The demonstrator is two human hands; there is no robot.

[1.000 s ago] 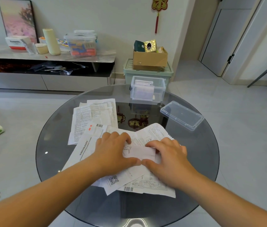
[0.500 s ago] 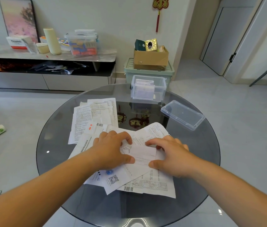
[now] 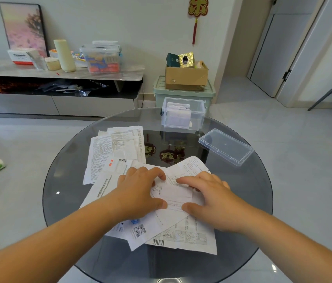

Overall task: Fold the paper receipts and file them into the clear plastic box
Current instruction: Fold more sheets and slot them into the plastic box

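Although a few filed slips (image 3: 178, 115) already stand in the clear plastic box (image 3: 198, 119), the job looks well short of halfway. On the left of the glass table (image 3: 248, 201) lies a fanned stack of unfolded receipts (image 3: 112, 148), flat and untouched. More loose sheets (image 3: 183, 240) spread beneath both hands toward the near edge.

The left hand (image 3: 138, 193) pinches the left side of a small folded receipt (image 3: 176, 194) — thumb on its near edge, forefinger curled over its far edge. That receipt rests on the loose sheets, between the two hands. The right hand (image 3: 212, 201) pinches its right side the same way, so both hands are closed on the one paper. I judge that a crease is being pressed or a further fold made; this receipt has not yet gone into the box.

As for containers, the box stands open-topped at the far side of the table, well apart from the hands. The filed slips stand upright in its left part, with room to their right. Its lid (image 3: 226, 147) lies on the glass to the right of it — nothing shows in it.
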